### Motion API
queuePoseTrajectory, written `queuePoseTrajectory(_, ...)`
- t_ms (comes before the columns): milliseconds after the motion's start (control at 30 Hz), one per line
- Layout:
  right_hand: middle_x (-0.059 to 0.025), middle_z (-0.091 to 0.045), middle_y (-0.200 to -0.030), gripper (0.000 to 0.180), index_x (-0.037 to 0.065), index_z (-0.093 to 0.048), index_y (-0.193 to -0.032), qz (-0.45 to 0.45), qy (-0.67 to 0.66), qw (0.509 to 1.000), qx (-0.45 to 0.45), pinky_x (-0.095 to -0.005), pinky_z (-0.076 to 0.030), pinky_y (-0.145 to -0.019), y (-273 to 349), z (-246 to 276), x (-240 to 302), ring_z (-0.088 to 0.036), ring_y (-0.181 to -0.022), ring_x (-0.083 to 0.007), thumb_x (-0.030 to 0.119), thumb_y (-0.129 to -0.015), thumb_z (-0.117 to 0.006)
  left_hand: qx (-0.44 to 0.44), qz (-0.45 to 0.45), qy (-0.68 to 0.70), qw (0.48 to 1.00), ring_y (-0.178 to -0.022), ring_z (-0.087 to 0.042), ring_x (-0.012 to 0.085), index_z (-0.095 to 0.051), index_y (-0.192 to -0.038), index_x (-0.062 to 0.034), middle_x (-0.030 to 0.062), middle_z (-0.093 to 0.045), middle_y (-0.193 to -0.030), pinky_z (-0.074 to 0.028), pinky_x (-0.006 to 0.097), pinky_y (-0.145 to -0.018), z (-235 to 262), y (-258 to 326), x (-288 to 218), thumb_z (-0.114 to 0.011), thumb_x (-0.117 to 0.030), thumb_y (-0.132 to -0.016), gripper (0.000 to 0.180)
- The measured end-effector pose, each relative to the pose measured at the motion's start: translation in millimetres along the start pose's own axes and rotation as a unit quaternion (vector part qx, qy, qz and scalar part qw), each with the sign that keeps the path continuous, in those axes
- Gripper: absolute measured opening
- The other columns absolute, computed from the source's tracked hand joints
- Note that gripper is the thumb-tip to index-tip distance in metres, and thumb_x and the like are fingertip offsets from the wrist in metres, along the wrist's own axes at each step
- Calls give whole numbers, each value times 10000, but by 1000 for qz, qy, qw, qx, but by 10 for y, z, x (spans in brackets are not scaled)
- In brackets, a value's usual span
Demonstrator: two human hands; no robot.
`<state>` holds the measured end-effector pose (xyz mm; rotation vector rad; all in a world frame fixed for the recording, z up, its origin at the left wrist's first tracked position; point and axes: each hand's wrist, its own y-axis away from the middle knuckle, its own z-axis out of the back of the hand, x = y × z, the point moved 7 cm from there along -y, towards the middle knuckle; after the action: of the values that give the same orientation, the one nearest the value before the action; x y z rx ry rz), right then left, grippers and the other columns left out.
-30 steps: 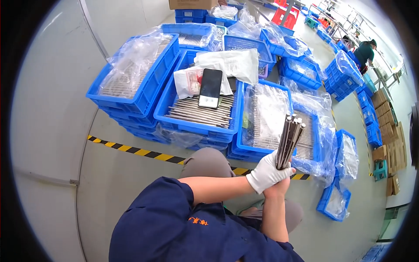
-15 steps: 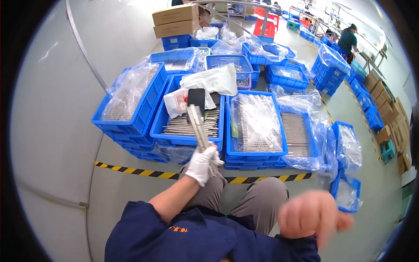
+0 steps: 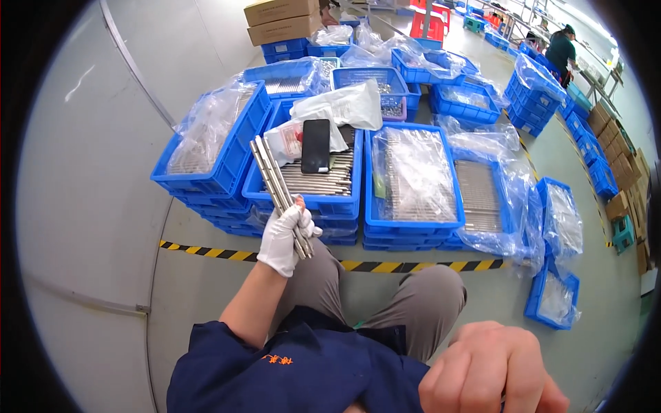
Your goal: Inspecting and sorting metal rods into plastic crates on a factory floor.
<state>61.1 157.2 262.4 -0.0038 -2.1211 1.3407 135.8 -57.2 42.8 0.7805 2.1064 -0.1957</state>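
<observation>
Left hand (image 3: 288, 237), in a white glove, was wrapped tight around a bundle of metal rods (image 3: 277, 187) sticking up past it, just short of the blue crate (image 3: 308, 201) ahead. Right hand (image 3: 490, 372) was bare, fingers curled, holding nothing, well apart.

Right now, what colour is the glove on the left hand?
White, on the left hand holding the metal rods; head view.

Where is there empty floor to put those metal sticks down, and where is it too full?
Bare grey floor lies left of the left-hand stack of blue crates, and in a strip between the striped tape and the knees. Ahead it is crowded: crates stand edge to edge, and the middle one holds rods and a phone. The left hand grips the rods.
</observation>
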Motion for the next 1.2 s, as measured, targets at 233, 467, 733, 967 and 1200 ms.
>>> queuePoseTrajectory(233,-92,-491,-635,337,-3,-552,-739,-19,115,993,-13,-314,-367,-474,245,967,-39,-445,-544,-194,316,-836,-500,7,-14,-108,994,-509,-427,114,-437,-939,-60,4,-412,-598,-435,296,-567,-114,-616,-374,-505,-148,-810,170)
queuePoseTrajectory(467,20,-508,-735,212,26,-540,-975,-300,488,582,-578,-168,-350,-566,1561,3651,-603,-425,-602,-43,176,-839,-480,-56,-94,-483,869,-486,-460,82,-470,-936,-65,3,-476,-665,-395,226,-429,176,-2377,-1398,-554,-190,-747,242)
queuePoseTrajectory(733,-240,-482,-1004,427,-79,-392,-1127,-365,579,488,-542,-386,-352,-835,1500,4493,-1197,-462,-937,-368,219,-828,-456,-180,-2,-715,675,-404,-459,141,-507,-738,-36,56,-488,-525,-361,282,-347,788,-4655,-1892,-565,-245,-709,218)
queuePoseTrajectory(967,-208,-476,-866,388,-78,-424,-1090,-456,586,369,-559,-408,-359,-737,1475,4558,-1166,-449,-826,-361,199,-820,-460,-171,80,-851,491,-723,-597,267,-596,-920,-3,172,-602,-793,-464,341,-604,1208,-5801,-1795,-567,-288,-677,375)
queuePoseTrajectory(1200,-199,-467,-782,345,-83,-461,-985,-484,637,310,-514,-418,-358,-673,1465,4553,-1176,-444,-752,-362,225,-833,-435,-185,214,-812,510,-901,-568,288,-582,-960,-29,184,-583,-934,-459,328,-711,1915,-6211,-1461,-535,-232,-684,347)
